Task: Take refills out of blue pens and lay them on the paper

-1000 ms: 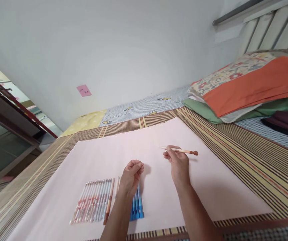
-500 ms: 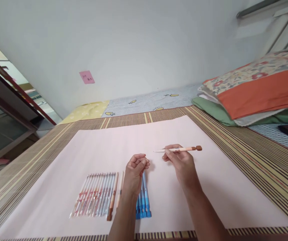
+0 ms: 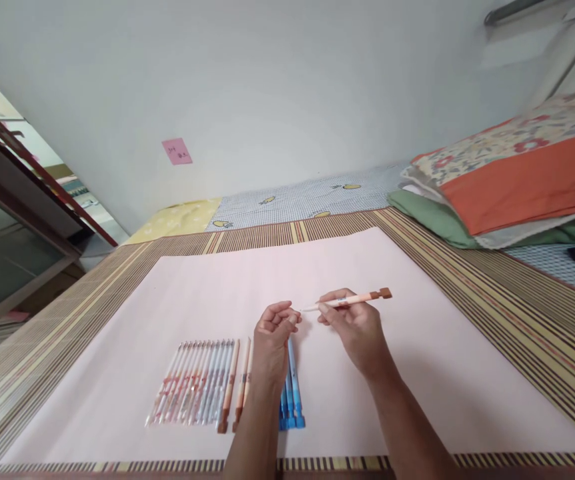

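Note:
My right hand (image 3: pixel 357 332) grips a slim pen (image 3: pixel 362 299), pale at the pointed end with a brown block-shaped end out to the right. It is held nearly level above the pink paper sheet (image 3: pixel 447 393), tip toward my left hand (image 3: pixel 273 333). The left fingers are pinched together right at that tip; whether something small is between them I cannot make out. Below, under my left forearm, lie peach-and-brown pens (image 3: pixel 229 387) and several blue pens (image 3: pixel 296 393), partly hidden. A row of clear patterned pens (image 3: pixel 192 383) lies side by side to the left.
Beneath the paper is a striped woven mat (image 3: pixel 447 280). Folded bedding (image 3: pixel 522 187) is piled at the far right. A pink note (image 3: pixel 177 151) is stuck on the wall behind, and a doorway stands at the left.
My right hand has brought the pen left and slightly down, so its tip now meets the fingers of my left hand. The view has shifted slightly.

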`<state>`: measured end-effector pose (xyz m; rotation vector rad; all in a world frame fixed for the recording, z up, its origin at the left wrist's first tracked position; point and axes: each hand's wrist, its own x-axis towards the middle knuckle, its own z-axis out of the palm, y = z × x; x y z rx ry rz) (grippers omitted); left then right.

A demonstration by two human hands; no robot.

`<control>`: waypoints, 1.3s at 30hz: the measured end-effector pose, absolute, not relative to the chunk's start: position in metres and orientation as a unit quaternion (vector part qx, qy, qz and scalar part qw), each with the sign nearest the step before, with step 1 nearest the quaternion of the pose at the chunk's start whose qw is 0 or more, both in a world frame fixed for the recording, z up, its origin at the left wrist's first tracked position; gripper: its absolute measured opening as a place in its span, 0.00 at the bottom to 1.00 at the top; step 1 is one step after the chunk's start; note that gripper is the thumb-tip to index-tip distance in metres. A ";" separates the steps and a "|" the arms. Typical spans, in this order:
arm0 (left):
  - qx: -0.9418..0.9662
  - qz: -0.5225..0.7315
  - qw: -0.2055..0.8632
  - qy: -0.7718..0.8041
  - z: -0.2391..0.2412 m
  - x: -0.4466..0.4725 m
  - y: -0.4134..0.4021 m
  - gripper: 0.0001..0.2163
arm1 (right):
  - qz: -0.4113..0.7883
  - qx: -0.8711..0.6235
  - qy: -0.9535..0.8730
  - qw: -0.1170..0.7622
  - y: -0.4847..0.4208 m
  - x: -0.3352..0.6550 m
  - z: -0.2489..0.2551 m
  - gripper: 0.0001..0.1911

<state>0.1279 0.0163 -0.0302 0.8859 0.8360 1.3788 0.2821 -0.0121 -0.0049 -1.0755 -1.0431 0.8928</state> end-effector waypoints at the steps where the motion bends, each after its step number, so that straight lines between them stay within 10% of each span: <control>1: 0.390 0.599 0.597 0.363 -0.029 0.128 0.016 0.17 | 0.388 -0.474 -0.460 0.642 -0.012 0.282 -0.005 0.15; 39: 0.429 0.601 0.552 0.387 -0.026 0.133 0.012 0.18 | 0.383 -0.502 -0.513 0.581 -0.017 0.282 0.003 0.09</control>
